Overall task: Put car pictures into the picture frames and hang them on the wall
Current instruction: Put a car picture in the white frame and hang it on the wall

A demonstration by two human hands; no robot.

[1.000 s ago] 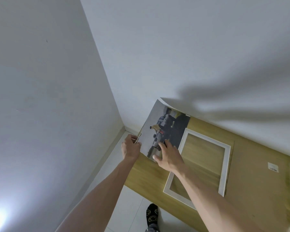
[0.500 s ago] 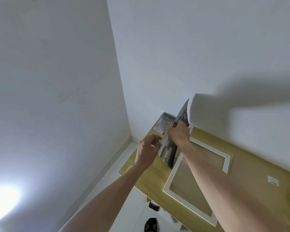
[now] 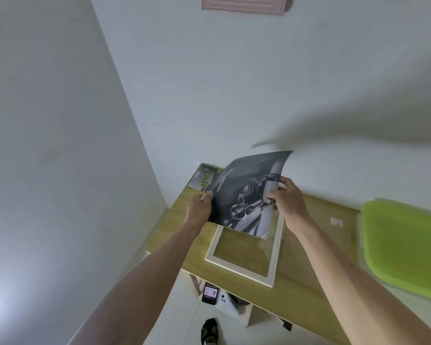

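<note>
A dark car picture point(image 3: 246, 192) showing a car interior is held in the air above the wooden table point(image 3: 306, 290). My left hand point(image 3: 199, 209) pinches its left edge and my right hand point(image 3: 288, 201) grips its right edge. Under it lies a white picture frame point(image 3: 275, 260), flat on the table, its far end hidden by the sheet. Another car picture point(image 3: 204, 179) lies at the table's far left corner. A pink frame point(image 3: 244, 6) hangs on the wall at the top of the view.
A green tray point(image 3: 403, 247) rests on the table's right side, next to a small white tag point(image 3: 336, 222). Under the table are two phones point(image 3: 210, 293) on the floor and my foot point(image 3: 209, 331). White walls meet in a corner on the left.
The sheet has been lifted off the table and turned over, so a dark car interior faces me. My right hand moved to its right edge. The view tilted up.
</note>
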